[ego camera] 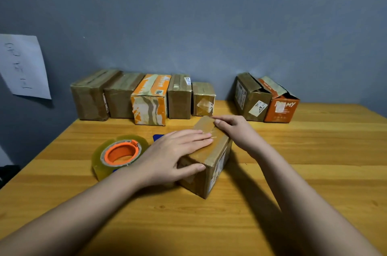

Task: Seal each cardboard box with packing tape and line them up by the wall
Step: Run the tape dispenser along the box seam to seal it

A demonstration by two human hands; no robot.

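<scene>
The box (209, 157) at mid-tabletop is pressed flat by the left hand (173, 155) (fingers straight); its far end is pinched by the right hand (232, 128); the tape roll (119, 154) lies just left.

- The box (211, 157) lies on the table (314, 172), near its middle.
- The tape roll (120, 154) lies just left of the box.
- A row of five boxes (146, 96) stands behind the box, against the wall (209, 14).
- Two open boxes (266, 98) stand behind the box, to its right.
- The left hand (173, 155) rests on the box; the right hand (234, 128) touches its far end.
</scene>
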